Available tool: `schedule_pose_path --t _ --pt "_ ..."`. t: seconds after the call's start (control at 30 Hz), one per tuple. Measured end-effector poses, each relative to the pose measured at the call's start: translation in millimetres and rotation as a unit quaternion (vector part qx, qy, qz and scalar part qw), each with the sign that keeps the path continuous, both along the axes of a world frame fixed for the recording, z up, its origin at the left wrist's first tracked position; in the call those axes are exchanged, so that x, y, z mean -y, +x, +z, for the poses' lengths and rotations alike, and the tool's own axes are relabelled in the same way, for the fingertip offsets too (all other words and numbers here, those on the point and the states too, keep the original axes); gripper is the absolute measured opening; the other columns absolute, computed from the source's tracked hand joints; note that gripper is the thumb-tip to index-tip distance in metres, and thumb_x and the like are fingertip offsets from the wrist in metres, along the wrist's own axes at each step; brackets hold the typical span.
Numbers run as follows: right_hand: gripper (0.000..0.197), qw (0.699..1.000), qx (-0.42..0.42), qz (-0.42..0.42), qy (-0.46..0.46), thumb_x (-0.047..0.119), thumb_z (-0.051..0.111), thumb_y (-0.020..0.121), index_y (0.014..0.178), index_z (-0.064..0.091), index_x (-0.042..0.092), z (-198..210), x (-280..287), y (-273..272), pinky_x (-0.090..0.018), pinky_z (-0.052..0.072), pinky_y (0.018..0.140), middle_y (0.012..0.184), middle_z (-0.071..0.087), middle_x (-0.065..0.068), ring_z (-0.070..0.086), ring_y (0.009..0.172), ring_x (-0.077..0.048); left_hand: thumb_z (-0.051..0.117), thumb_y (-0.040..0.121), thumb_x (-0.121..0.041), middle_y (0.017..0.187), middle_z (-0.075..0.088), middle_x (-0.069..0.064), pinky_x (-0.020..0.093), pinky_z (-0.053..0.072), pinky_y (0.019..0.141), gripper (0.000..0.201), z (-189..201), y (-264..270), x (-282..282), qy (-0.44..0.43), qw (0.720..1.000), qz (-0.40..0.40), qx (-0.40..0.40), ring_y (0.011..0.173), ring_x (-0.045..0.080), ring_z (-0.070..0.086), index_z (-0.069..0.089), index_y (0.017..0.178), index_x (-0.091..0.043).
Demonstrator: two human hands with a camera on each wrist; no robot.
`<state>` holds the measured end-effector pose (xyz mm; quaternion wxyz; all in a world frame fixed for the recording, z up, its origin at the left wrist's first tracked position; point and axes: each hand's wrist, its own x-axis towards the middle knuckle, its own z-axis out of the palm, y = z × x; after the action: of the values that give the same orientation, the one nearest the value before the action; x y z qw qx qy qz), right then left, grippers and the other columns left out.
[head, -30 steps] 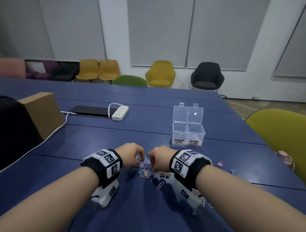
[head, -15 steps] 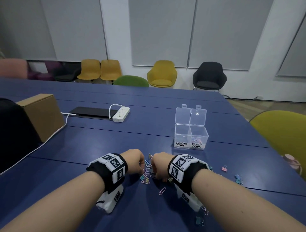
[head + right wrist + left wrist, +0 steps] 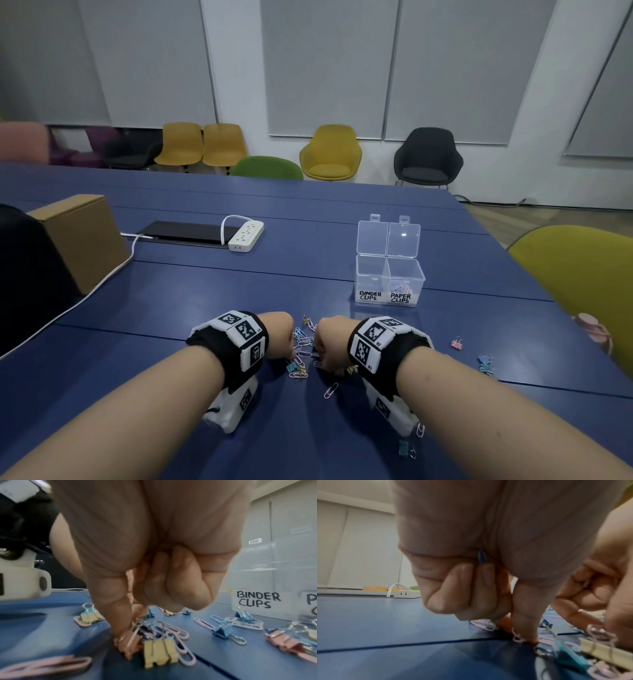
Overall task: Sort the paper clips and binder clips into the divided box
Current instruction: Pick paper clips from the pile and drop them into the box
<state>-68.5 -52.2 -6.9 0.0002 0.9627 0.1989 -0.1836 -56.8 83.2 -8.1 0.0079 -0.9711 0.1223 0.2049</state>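
Note:
A heap of pastel paper clips and binder clips [image 3: 303, 344] lies on the blue table between my two hands. My left hand [image 3: 279, 337] is curled, with a blue paper clip [image 3: 482, 557] tucked against its palm, and its thumb tip presses down by a pink paper clip [image 3: 518, 639]. My right hand [image 3: 329, 344] is curled too; its thumb and forefinger pinch a pink binder clip [image 3: 127, 644] beside a yellow binder clip [image 3: 159, 651]. The clear divided box [image 3: 388, 270] stands open farther back to the right. Its PAPER CLIPS side holds several clips.
Stray binder clips lie right of my right arm [image 3: 456, 343] [image 3: 484, 363] and under it [image 3: 406, 448]. A lone pink paper clip [image 3: 330, 390] lies near me. A cardboard box [image 3: 80, 240] and a white power strip [image 3: 246, 236] sit at the left and back.
Both hands have closed in on the heap and their fingers have curled tighter. The head view has tilted up a little.

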Motion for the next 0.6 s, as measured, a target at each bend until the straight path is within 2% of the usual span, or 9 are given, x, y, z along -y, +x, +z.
schedule_pose_path --t 0.1,0.17,0.23,0.3,0.33,0.4,0.43,0.53,0.6 --pt "0.031 1.0 -0.003 0.002 0.021 0.016 0.065 0.078 0.056 0.045 0.018 2.4 4.8 -3.6 -0.03 0.046 0.064 0.07 0.055 -0.005 0.053 0.071 -0.025 0.06 0.089 -0.03 0.081 0.054 0.005 0.027 0.04 0.067 0.018 3.0 -3.6 0.2 -0.003 1.0 0.005 -0.005 0.074 0.022 0.049 0.058 0.082 -0.014" --pt "0.026 0.997 -0.02 -0.019 0.07 0.015 0.064 0.079 0.059 0.048 0.019 8.9 13.4 -4.9 -0.026 0.046 0.062 0.075 0.057 -0.004 0.053 0.069 -0.021 0.057 0.09 -0.029 0.075 0.052 0.004 0.027 0.039 0.066 0.02 6.1 -7.0 -2.6 -0.031 0.999 0.018 -0.013 0.073 0.021 0.047 0.054 0.076 -0.015" --pt "0.019 0.986 -0.044 -0.066 0.148 0.016 0.057 0.083 0.066 0.048 0.019 17.5 24.0 -7.0 -0.019 0.04 0.047 0.071 0.053 -0.003 0.044 0.056 -0.015 0.054 0.089 -0.028 0.07 0.049 0.001 0.025 0.038 0.062 0.022 9.1 -9.6 -10.2 -0.07 0.996 0.04 -0.029 0.068 0.02 0.045 0.051 0.071 -0.016" --pt "0.02 0.942 -0.106 -0.161 0.276 0.014 0.048 0.084 0.066 0.043 0.02 21.9 35.2 -8.8 -0.017 0.026 0.036 0.06 0.04 -0.001 0.031 0.046 -0.014 0.051 0.088 -0.026 0.066 0.044 0.003 0.024 0.034 0.054 0.019 10.9 -11.9 -18.2 -0.188 0.973 0.107 -0.081 0.056 0.019 0.039 0.049 0.073 -0.014" --pt "0.022 0.902 -0.144 -0.214 0.346 0.011 0.043 0.083 0.064 0.039 0.02 22.6 40.4 -9.1 -0.016 0.019 0.038 0.057 0.034 0.0 0.024 0.044 -0.014 0.048 0.089 -0.024 0.062 0.039 0.003 0.022 0.03 0.049 0.02 12.2 -13.7 -21.9 -0.303 0.929 0.167 -0.129 0.049 0.017 0.034 0.047 0.071 -0.014" --pt "0.025 0.816 -0.194 -0.293 0.459 0.01 0.036 0.081 0.06 0.032 0.021 22.9 49.8 -10.3 -0.012 0.012 0.041 0.053 0.025 0.002 0.015 0.043 -0.011 0.04 0.089 -0.017 0.056 0.03 -0.001 0.018 0.019 0.04 0.026 13.8 -15.9 -29.8 -0.526 0.774 0.281 -0.213 0.042 0.012 0.024 0.039 0.063 -0.017" --pt "0.026 0.776 -0.209 -0.32 0.502 0.011 0.035 0.082 0.058 0.031 0.021 21.7 53.8 -10.4 -0.01 0.011 0.041 0.051 0.022 0.003 0.013 0.042 -0.01 0.037 0.086 -0.015 0.054 0.027 -0.002 0.017 0.016 0.037 0.027 15.1 -17.1 -33.7 -0.599 0.694 0.31 -0.251 0.04 0.011 0.023 0.036 0.06 -0.017" --pt "0.033 0.639 -0.245 -0.372 0.627 0.013 0.036 0.089 0.058 0.031 0.019 17.7 65.1 -9.7 -0.009 0.012 0.035 0.048 0.024 0.005 0.017 0.035 -0.007 0.033 0.071 -0.015 0.054 0.026 -0.002 0.017 0.016 0.035 0.018 18.1 -22.0 -41.1 -0.745 0.496 0.333 -0.298 0.039 0.012 0.026 0.034 0.052 -0.015" --pt "0.028 0.543 -0.279 -0.397 0.685 0.01 0.035 0.09 0.062 0.037 0.016 15.9 69.5 -8.0 -0.012 0.016 0.03 0.05 0.033 0.002 0.027 0.034 -0.007 0.034 0.065 -0.014 0.055 0.026 -0.001 0.017 0.017 0.035 0.013 15.3 -26.3 -41.3 -0.801 0.406 0.336 -0.284 0.04 0.013 0.028 0.032 0.053 -0.015"
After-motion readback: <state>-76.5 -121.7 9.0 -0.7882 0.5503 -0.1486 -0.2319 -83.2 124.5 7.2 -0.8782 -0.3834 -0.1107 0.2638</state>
